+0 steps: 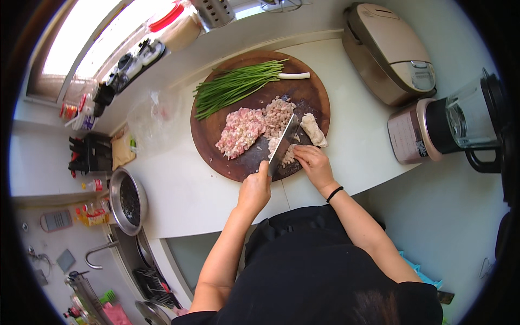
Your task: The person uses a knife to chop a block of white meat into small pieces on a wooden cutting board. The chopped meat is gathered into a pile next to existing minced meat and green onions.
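My left hand (256, 189) grips the handle of a cleaver-like kitchen knife (283, 142), its broad blade slanting up and to the right over a round wooden cutting board (207, 152). Close to the blade's right side, my right hand (315, 164) has its fingertips bunched against small pale diced pieces (289, 157); whether they pinch a piece is hidden. Greyish diced meat (279, 113) lies around the blade's tip. Left of it sits a heap of pink minced meat (240, 132). A pale uncut chunk (313, 129) rests at the board's right. Green chives (239, 85) and a white stalk (294, 76) lie along the far side.
On the white counter (174, 203), a rice cooker (390, 53) and a blender (430, 126) stand to the right. A clear plastic bag (152, 122), a black knife block (95, 154) and a steel bowl (140, 195) are at left, near the sink faucet (99, 245).
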The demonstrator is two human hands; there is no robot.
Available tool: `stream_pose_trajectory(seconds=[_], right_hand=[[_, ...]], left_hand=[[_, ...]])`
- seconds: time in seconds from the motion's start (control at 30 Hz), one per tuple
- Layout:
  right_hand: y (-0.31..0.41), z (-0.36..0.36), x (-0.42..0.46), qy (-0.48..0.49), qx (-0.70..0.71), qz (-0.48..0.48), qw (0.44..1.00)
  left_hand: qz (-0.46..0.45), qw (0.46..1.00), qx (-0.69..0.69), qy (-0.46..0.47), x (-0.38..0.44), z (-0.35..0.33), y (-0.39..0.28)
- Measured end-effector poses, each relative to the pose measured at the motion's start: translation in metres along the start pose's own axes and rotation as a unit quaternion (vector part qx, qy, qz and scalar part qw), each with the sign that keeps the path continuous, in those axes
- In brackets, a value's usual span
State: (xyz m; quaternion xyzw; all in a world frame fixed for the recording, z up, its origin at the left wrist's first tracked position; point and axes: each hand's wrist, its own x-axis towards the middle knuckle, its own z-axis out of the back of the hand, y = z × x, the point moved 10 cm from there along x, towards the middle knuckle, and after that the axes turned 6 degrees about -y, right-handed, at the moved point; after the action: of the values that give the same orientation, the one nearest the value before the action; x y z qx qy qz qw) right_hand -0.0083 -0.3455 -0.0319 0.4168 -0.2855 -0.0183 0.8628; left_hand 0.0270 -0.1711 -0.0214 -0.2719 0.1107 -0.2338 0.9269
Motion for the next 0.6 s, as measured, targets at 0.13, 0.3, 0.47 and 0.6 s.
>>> stream_pose_trajectory(seconds=[0.13,0.3,0.47,0.6], right_hand=[[-0.004,-0.004,0.001,0.013,-0.009,0.014,1.000],[-0.003,0.010,0.005,-0.026,0.029,-0.060,0.997],[-0.015,-0.002,0.005,0.009,0.024,-0.049,0.998],[-0.010,-0.002,0.008,0.012,-0.002,0.000,1.000]], left_hand=[[-0.008,1.000,0.013,-0.003,-0.003,0.017,-0.017],[-0.025,0.999,0.039,-0.015,-0.011,0.040,-0.034],[-0.016,0.998,0.050,0.016,-0.016,0.042,-0.038],[-0.011,0.997,0.059,0.040,-0.017,0.030,-0.032]])
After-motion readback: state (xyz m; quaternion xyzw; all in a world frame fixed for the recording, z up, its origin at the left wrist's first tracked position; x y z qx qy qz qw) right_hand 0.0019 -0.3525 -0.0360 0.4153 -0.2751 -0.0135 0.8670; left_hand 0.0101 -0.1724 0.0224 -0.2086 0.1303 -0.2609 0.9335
